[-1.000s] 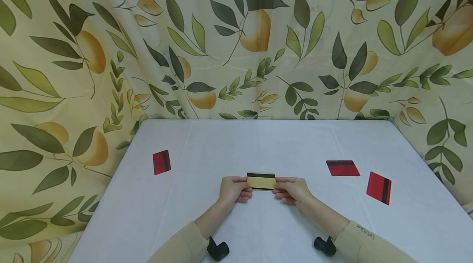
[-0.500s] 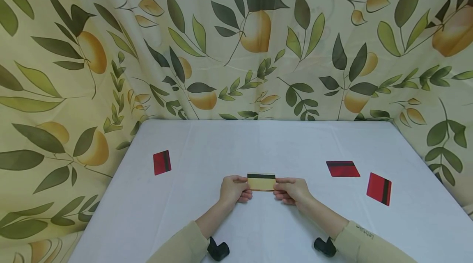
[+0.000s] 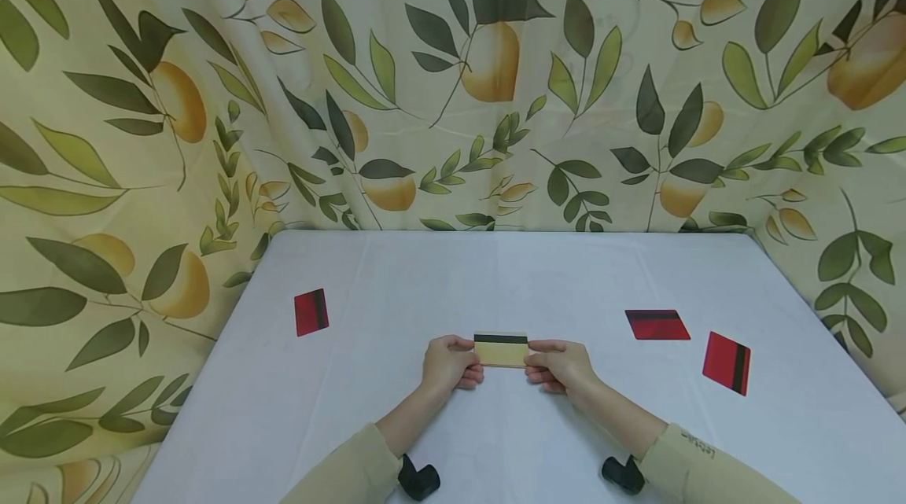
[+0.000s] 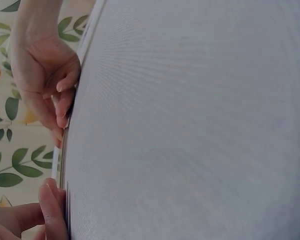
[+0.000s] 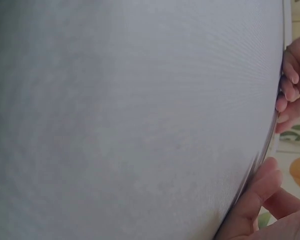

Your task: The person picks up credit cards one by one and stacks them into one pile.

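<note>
A gold card (image 3: 500, 353) with a black stripe near its top edge is held low over the middle of the white table. My left hand (image 3: 447, 363) pinches its left short edge between thumb and fingers. On the opposite edge, my right hand (image 3: 563, 366) does the same. Both wrist views catch the card only edge-on, as a thin line; whether other cards lie under it I cannot tell. The left wrist view has the right hand (image 4: 46, 75) near its top, and the right wrist view has the left hand (image 5: 295, 82) at its right edge.
One red card (image 3: 309, 313) with a dark stripe lies at the left of the white table (image 3: 396, 276). To the right lie two more, a farther red card (image 3: 658, 325) and a nearer red card (image 3: 723, 363). A patterned curtain (image 3: 439, 150) hangs behind the table.
Both hands keep their grip and place. The dark line along the gold card's lower edge a second ago now looks thinner and browner. The whole head view has shifted very slightly.
</note>
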### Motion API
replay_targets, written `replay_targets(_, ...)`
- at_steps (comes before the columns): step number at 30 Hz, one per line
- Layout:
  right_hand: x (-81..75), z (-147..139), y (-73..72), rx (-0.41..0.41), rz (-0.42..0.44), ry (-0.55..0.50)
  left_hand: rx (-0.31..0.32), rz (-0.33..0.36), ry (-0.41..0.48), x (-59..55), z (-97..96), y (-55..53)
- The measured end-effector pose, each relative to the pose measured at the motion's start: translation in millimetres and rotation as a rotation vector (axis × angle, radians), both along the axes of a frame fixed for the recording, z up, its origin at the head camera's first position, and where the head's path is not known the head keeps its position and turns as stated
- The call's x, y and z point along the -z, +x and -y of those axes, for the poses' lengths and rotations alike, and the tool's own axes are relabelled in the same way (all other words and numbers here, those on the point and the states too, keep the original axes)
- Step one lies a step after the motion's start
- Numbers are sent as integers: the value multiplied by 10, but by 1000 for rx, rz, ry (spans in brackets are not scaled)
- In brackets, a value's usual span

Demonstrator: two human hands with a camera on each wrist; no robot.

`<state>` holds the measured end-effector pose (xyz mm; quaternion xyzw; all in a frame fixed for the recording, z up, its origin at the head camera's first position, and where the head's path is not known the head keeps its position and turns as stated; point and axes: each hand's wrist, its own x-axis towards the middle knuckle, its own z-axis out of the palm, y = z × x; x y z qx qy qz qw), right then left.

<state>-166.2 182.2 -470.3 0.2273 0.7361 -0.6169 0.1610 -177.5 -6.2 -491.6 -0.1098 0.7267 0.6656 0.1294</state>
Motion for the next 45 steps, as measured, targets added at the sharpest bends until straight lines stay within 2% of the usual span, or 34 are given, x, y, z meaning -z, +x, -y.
replay_targets(9,6,2,-4,1,8,-12,-6,12,6,6,11,-6)
replay_targets(16,-31,-2,-23,28,19,-18,-12,62,115,-22,79,-23)
replay_targets(20,-113,15,-52,43,8,-69,-7,106,157,-65,182,-48)
replay_targets(24,-223,55,-99,10,-11,-134,-1,131,171,-170,331,-98)
replay_targets(30,-341,180,-198,-124,-26,-262,40,134,191,-306,625,-175)
replay_targets(32,-377,248,-250,-160,-32,-307,35,126,200,-335,743,-198)
replay_targets(37,-433,451,-399,-213,-52,-345,-47,109,205,-382,1053,-264)
replay_targets(41,-456,609,-495,-226,-57,-372,-108,97,203,-400,1298,-321)
replay_targets(45,-450,771,-557,-243,-57,-405,-167,119,208,-440,1524,-361)
